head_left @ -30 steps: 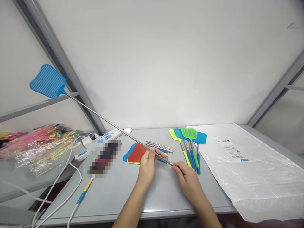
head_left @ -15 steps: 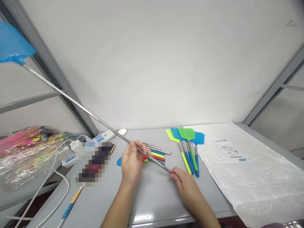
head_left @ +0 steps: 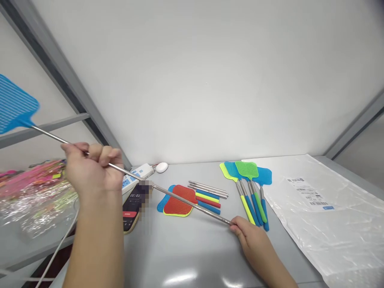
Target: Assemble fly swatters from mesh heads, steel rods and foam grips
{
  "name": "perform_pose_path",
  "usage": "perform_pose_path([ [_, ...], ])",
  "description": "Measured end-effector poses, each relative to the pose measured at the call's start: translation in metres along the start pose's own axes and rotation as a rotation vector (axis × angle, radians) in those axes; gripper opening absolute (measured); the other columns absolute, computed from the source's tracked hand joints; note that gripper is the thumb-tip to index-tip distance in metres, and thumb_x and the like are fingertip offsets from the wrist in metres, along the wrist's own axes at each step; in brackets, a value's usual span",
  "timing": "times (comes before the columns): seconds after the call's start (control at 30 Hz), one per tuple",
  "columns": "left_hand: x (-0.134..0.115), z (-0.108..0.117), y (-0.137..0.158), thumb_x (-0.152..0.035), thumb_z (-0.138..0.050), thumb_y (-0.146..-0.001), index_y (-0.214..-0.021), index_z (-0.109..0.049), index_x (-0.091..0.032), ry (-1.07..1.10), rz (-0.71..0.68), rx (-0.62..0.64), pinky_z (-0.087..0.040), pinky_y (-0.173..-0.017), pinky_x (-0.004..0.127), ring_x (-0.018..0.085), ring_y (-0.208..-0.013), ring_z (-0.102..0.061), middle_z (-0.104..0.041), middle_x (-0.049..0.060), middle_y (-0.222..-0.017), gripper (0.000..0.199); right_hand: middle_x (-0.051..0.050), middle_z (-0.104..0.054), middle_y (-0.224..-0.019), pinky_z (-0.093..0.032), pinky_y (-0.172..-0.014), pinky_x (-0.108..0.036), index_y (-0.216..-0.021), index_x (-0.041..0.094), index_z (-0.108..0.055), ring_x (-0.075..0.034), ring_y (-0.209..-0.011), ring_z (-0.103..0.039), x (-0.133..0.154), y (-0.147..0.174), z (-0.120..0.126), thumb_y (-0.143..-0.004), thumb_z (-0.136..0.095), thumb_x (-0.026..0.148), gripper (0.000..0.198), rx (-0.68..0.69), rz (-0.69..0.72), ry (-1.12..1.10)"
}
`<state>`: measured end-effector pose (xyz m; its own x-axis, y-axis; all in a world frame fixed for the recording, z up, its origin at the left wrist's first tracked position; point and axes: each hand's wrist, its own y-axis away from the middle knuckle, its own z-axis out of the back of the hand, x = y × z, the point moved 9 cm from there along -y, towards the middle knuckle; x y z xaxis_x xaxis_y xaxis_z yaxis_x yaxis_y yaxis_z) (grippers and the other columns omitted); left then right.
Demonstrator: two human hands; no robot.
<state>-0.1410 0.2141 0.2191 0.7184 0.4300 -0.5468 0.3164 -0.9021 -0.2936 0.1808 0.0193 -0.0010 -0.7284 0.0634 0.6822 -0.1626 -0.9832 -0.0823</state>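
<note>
A blue fly swatter (head_left: pixel 18 105) with a long metal rod slants across the view, its head at the left edge. My left hand (head_left: pixel 93 168) is closed round the rod not far below that head. At the rod's lower end, my right hand (head_left: pixel 250 238) grips it; any handle inside the fist is hidden. Below the rod lie a red swatter head (head_left: pixel 180 200), with blue and yellow ones partly under it. Next to them are several coloured handle grips (head_left: pixel 208 201) and loose metal rods (head_left: pixel 208 189). Right of these lies a group of short swatters (head_left: pixel 247 170) in yellow, blue and green.
A white plastic mailing bag (head_left: pixel 339 224) with a label covers the table's right side. At the left are a phone (head_left: pixel 132 208), a power strip (head_left: pixel 144 171), a white mouse-like object (head_left: pixel 162 167) and plastic-wrapped colourful items (head_left: pixel 39 188) on a shelf.
My left hand has slid up the rod to the left, towards the swatter head. The head has come lower, and my right hand sits slightly farther right, still gripping the end.
</note>
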Motion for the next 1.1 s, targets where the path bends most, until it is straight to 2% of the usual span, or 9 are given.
perform_pose_path([
  [0.13, 0.063, -0.006, 0.062, -0.040, -0.039, -0.099, -0.072, -0.045, -0.019, -0.152, 0.033, 0.091, -0.046, -0.059, 0.025, 0.011, -0.058, -0.053, -0.054, -0.003, -0.063, 0.034, 0.001, -0.057, -0.067, -0.034, -0.056, -0.026, -0.078, 0.025, -0.046, -0.017, -0.061, -0.053, 0.008, 0.000, -0.008, -0.099, -0.031, 0.039, 0.030, 0.028, 0.011, 0.016],
  [0.27, 0.131, -0.012, 0.133, -0.044, -0.048, -0.094, -0.082, -0.050, -0.021, -0.239, 0.235, 0.233, -0.047, -0.064, 0.025, 0.012, -0.064, -0.058, -0.060, -0.002, -0.067, 0.026, 0.002, -0.055, -0.066, -0.033, -0.056, -0.026, -0.077, 0.024, -0.044, -0.017, -0.060, -0.051, 0.005, 0.001, -0.006, -0.099, -0.029, 0.041, 0.030, 0.005, -0.011, 0.029],
  [0.4, 0.115, -0.018, 0.123, -0.040, -0.058, -0.089, -0.083, -0.059, -0.017, -0.304, 0.235, 0.318, -0.049, -0.069, 0.027, 0.015, -0.072, -0.062, -0.065, 0.003, -0.075, 0.024, 0.002, -0.052, -0.065, -0.035, -0.057, -0.025, -0.076, 0.024, -0.044, -0.016, -0.060, -0.050, 0.003, 0.002, 0.004, -0.099, -0.028, 0.044, 0.034, -0.067, -0.007, -0.069],
  [0.5, 0.081, -0.008, 0.072, -0.039, -0.048, -0.094, -0.095, -0.061, -0.015, -0.149, 0.302, 0.166, -0.050, -0.063, 0.027, 0.012, -0.060, -0.059, -0.066, 0.004, -0.075, 0.027, 0.002, -0.053, -0.066, -0.036, -0.057, -0.024, -0.076, 0.024, -0.045, -0.016, -0.061, -0.052, 0.009, 0.002, 0.000, -0.099, -0.030, 0.043, 0.034, -0.017, 0.007, -0.064],
  [0.57, 0.070, 0.000, 0.045, -0.043, -0.036, -0.098, -0.095, -0.059, -0.012, 0.034, 0.408, 0.051, -0.048, -0.056, 0.025, 0.008, -0.047, -0.049, -0.057, -0.002, -0.060, 0.038, 0.002, -0.055, -0.068, -0.037, -0.058, -0.024, -0.077, 0.024, -0.046, -0.016, -0.063, -0.053, 0.011, 0.001, -0.004, -0.099, -0.031, 0.042, 0.032, 0.017, 0.012, -0.038],
  [0.67, 0.065, 0.010, 0.029, -0.048, -0.033, -0.099, -0.098, -0.058, -0.012, 0.083, 0.363, -0.004, -0.037, -0.043, 0.019, 0.005, -0.035, -0.030, -0.035, -0.010, -0.045, 0.044, 0.002, -0.057, -0.069, -0.038, -0.059, -0.024, -0.078, 0.024, -0.047, -0.016, -0.064, -0.054, 0.009, 0.001, -0.005, -0.099, -0.032, 0.042, 0.032, 0.010, 0.024, -0.001],
  [0.77, 0.079, 0.017, 0.046, -0.048, -0.035, -0.098, -0.093, -0.059, -0.013, -0.003, 0.201, -0.034, -0.028, -0.038, 0.019, 0.005, -0.033, -0.020, -0.024, -0.011, -0.043, 0.043, 0.002, -0.057, -0.067, -0.038, -0.056, -0.023, -0.076, 0.025, -0.047, -0.016, -0.061, -0.055, 0.004, -0.001, -0.003, -0.098, -0.032, 0.041, 0.031, -0.027, 0.031, 0.034],
  [0.9, 0.119, 0.011, 0.091, -0.044, -0.038, -0.098, -0.096, -0.061, -0.014, -0.079, 0.243, 0.006, -0.038, -0.047, 0.020, 0.006, -0.038, -0.028, -0.028, -0.010, -0.044, 0.037, 0.002, -0.056, -0.063, -0.036, -0.052, -0.023, -0.075, 0.024, -0.046, -0.016, -0.057, -0.053, 0.004, -0.002, -0.001, -0.099, -0.031, 0.039, 0.032, -0.068, 0.059, 0.089],
  [1.1, 0.117, 0.011, 0.103, -0.047, -0.037, -0.097, -0.100, -0.060, -0.019, -0.082, 0.252, 0.057, -0.040, -0.051, 0.023, 0.007, -0.039, -0.027, -0.031, -0.009, -0.042, 0.037, 0.002, -0.053, -0.062, -0.034, -0.052, -0.024, -0.073, 0.024, -0.045, -0.015, -0.056, -0.051, 0.004, -0.004, 0.008, -0.099, -0.031, 0.040, 0.034, -0.101, 0.044, 0.049],
])
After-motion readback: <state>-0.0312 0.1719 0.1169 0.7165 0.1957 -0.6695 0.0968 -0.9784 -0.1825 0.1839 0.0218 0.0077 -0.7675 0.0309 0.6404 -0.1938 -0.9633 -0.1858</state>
